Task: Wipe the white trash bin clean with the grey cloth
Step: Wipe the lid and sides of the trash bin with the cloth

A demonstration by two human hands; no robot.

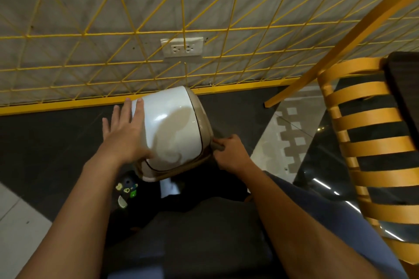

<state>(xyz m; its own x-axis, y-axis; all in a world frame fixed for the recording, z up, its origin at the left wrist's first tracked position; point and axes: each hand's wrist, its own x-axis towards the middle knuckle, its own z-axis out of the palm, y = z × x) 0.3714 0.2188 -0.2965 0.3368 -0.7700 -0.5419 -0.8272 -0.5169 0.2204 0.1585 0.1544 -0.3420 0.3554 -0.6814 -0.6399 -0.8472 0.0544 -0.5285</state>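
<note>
The white trash bin (172,129) with its tan lid rim is tipped on its side over the dark floor, in front of the yellow grid fence. My left hand (123,133) lies flat and open against the bin's left side, fingers spread. My right hand (229,152) is closed at the bin's right edge, by the lid rim, gripping a small bunched grey cloth (218,145) of which only a bit shows between the fingers.
A yellow wire grid (136,29) with a yellow base rail covers the grey wall, which has a white outlet (182,47). A yellow slatted chair (371,142) stands at the right. My dark-clothed legs and a shoe (127,190) are below the bin.
</note>
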